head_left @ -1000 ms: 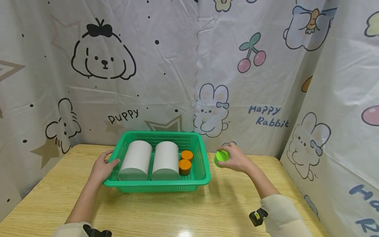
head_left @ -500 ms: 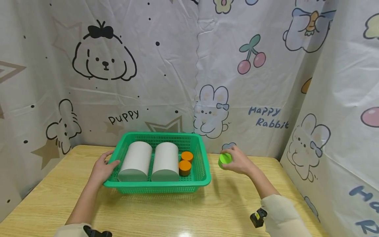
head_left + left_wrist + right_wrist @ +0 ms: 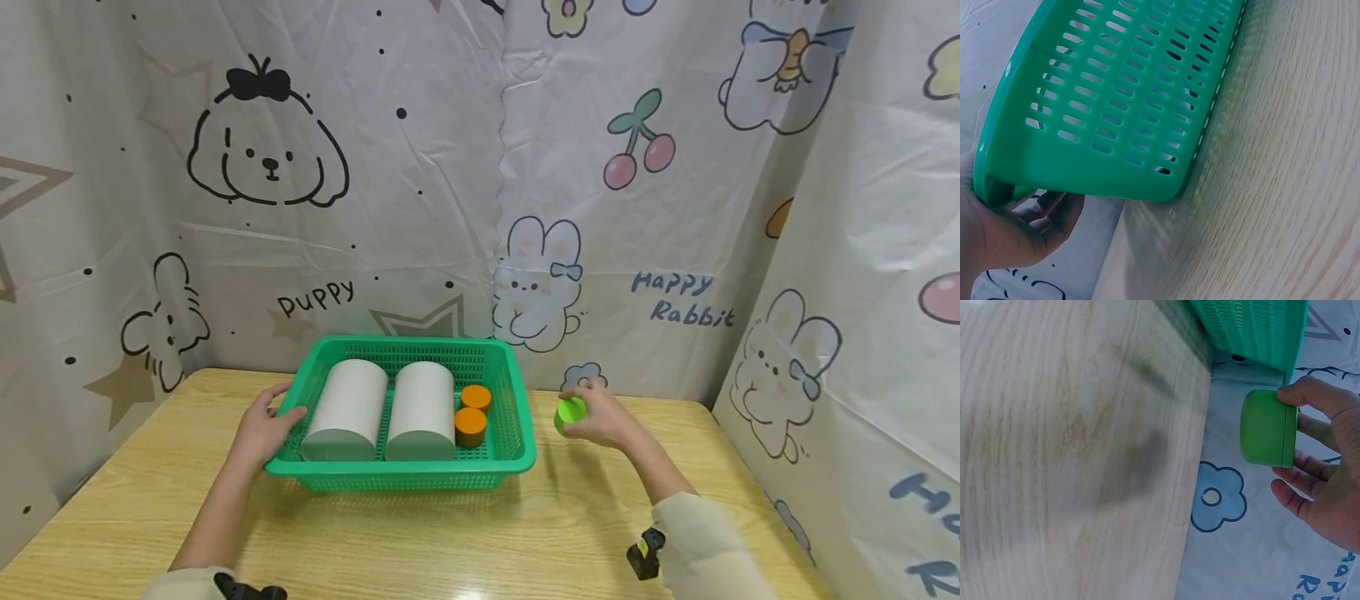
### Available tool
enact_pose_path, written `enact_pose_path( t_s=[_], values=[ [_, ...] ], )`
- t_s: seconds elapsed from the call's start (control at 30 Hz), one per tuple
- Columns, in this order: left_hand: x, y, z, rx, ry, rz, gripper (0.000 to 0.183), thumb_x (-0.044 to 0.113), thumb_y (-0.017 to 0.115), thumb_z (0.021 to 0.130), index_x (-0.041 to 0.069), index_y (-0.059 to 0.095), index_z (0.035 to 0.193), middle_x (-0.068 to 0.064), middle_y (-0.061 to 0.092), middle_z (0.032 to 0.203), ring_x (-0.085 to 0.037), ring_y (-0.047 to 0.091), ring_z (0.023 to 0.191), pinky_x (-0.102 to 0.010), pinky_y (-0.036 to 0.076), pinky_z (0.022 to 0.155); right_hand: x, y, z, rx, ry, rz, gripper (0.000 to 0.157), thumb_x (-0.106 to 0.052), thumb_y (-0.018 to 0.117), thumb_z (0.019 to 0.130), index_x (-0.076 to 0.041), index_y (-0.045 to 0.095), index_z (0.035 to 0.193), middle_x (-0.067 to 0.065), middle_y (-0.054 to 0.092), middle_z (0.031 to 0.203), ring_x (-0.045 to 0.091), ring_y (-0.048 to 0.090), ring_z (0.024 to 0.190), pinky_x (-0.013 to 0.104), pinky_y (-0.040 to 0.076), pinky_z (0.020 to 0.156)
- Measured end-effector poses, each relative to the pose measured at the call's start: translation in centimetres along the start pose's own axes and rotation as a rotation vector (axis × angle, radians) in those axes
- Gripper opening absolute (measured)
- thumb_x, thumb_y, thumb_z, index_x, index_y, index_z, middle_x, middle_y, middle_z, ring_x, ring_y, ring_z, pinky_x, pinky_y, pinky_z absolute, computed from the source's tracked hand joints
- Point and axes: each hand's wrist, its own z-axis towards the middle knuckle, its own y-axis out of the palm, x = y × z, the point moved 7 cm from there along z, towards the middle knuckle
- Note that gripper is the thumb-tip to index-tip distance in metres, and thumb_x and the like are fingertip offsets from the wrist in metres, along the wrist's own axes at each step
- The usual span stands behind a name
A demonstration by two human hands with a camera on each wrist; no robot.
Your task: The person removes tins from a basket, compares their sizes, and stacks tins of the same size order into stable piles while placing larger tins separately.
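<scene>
My left hand (image 3: 264,429) grips the left rim of a green plastic basket (image 3: 405,467), thumb over the rim. In the left wrist view, its fingers curl beneath that rim. Two large white cylinders (image 3: 348,404) lie side by side in the basket. To their right are two small orange round containers (image 3: 470,425), one behind the other. Off the basket's right side, my right hand (image 3: 606,417) holds a small bright green round container (image 3: 1263,428) between thumb and fingers. A seam near one end of it shows in the right wrist view, where it hangs above the table.
The basket stands on a light wood-grain table (image 3: 360,542), toward its back edge. A white cloth (image 3: 420,208) with cartoon prints hangs behind the table and along both sides. The right hand's shadow falls on the tabletop.
My right hand has shifted slightly to the right and lower with the green container in it. The left hand and the basket stay in place; the head view has tilted a little.
</scene>
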Motion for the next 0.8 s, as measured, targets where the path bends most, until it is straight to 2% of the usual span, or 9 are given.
enact_pose_path(
  t_s=[0.33, 0.63, 0.8],
  values=[
    [0.1, 0.0, -0.1, 0.002, 0.000, -0.010, 0.066, 0.031, 0.043, 0.098, 0.001, 0.015, 0.149, -0.038, 0.034, 0.138, -0.049, 0.044, 0.119, -0.045, 0.048, 0.081, 0.8, 1.3, 0.4, 0.015, 0.004, 0.005, 0.054, -0.017, 0.074, 0.070, -0.002, 0.061, 0.120, 0.019, 0.046, 0.105, 0.023, 0.046, 0.084, 0.028, 0.039, 0.063],
    [0.0, 0.0, 0.0, 0.003, 0.004, -0.011, 0.066, 0.032, 0.044, 0.098, 0.001, 0.016, 0.149, -0.037, 0.036, 0.136, -0.048, 0.045, 0.118, -0.043, 0.048, 0.079, 1.7, 2.2, 0.6, 0.019, 0.039, 0.007, 0.051, -0.015, 0.075, 0.073, -0.002, 0.060, 0.120, 0.020, 0.048, 0.110, 0.027, 0.050, 0.093, 0.038, 0.045, 0.075],
    [-0.1, 0.0, 0.1, 0.004, 0.002, -0.006, 0.067, 0.033, 0.044, 0.098, 0.001, 0.015, 0.149, -0.037, 0.036, 0.137, -0.048, 0.044, 0.119, -0.044, 0.048, 0.080, 2.2, 2.7, 0.7, 0.025, 0.041, 0.003, 0.050, -0.015, 0.075, 0.072, 0.000, 0.061, 0.118, 0.022, 0.049, 0.111, 0.028, 0.050, 0.095, 0.039, 0.044, 0.075]
  ],
)
